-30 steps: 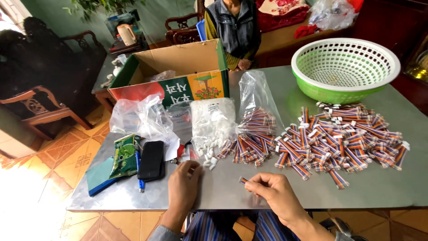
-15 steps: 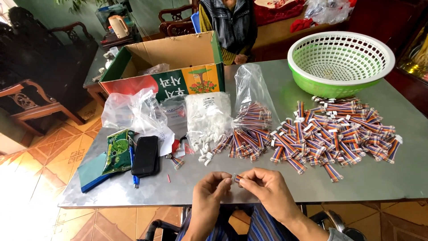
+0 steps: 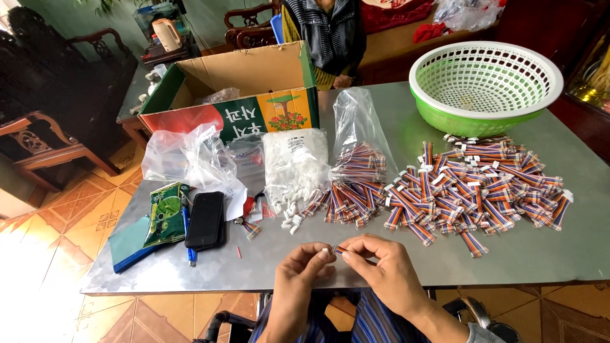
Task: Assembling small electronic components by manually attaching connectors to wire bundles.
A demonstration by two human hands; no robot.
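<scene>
- My left hand and right hand pinch one short ribbon cable between their fingertips above the table's near edge.
- Its long axis runs left-right, between both hands equally.

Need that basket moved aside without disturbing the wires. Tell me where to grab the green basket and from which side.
Grip the green basket by its white rim on the far right edge, coming from above. It stands upright and open, the rim flares out, and the pile of striped wire pieces lies close against its near side.
</scene>
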